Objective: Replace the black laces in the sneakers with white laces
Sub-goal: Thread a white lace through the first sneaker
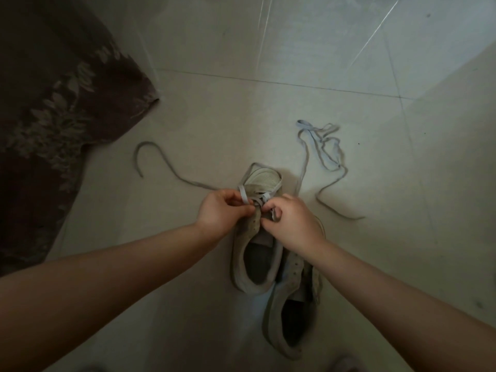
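sneaker (256,253) on floor (349,264), light, soft upper, steady at eyelets | left hand (222,214) pinches white lace (243,196) over its toe-end eyelets | right hand (291,224) pinches other strand; limp, grip near tip

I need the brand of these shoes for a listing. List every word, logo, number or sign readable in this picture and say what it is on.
None can be read.
Sneaker being laced: no word, logo or number shows on its upper or lining.
Second sneaker: likewise none; its inside is too dark to tell.
White lace, patterned cloth, floor tiles: no text.
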### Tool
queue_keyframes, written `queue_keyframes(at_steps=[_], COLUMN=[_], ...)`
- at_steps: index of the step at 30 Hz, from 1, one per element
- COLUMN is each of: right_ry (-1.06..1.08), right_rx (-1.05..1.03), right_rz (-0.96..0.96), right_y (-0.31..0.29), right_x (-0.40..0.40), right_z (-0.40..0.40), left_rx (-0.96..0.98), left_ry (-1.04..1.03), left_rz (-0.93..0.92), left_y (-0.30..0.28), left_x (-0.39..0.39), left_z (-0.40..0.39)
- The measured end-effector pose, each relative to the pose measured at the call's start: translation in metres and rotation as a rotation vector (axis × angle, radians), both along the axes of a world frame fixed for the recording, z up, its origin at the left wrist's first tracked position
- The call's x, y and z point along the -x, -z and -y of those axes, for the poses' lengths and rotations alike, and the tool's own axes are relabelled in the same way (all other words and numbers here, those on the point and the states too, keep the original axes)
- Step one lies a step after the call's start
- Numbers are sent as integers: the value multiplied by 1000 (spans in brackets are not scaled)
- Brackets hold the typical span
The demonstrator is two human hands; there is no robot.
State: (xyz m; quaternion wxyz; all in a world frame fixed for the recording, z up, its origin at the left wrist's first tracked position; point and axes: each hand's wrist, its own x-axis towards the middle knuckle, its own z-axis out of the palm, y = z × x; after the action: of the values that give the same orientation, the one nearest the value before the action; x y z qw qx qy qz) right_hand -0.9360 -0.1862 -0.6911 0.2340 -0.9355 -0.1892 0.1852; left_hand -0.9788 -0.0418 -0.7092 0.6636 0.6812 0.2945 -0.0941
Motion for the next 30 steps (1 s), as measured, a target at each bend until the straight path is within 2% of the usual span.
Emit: queue_keyframes(at_steps=[2, 4, 15, 19, 23, 26, 30], right_ry=[9, 3, 91, 106, 149, 164, 132], right_rx=[-30, -35, -89, -109, -144, -182, -207], right_rz=[-24, -26, -167, -155, -162, -198, -238], right_y=[1, 2, 7, 11, 18, 20, 20], right_x=[0, -1, -4, -2, 2, 1, 1], right_z=[0, -1, -1, -1, -3, 0, -2], left_rx=[66, 49, -362, -113, 34, 103, 103], left_ry=[-55, -63, 184, 39, -82, -99, -47], left_rz=[-6, 6, 169, 66, -9, -3, 9], left_y=[0, 3, 12, 10, 12, 10, 6], left_x=[-1, 0, 7, 6, 10, 14, 11], left_z=[2, 3, 2, 5, 12, 12, 12])
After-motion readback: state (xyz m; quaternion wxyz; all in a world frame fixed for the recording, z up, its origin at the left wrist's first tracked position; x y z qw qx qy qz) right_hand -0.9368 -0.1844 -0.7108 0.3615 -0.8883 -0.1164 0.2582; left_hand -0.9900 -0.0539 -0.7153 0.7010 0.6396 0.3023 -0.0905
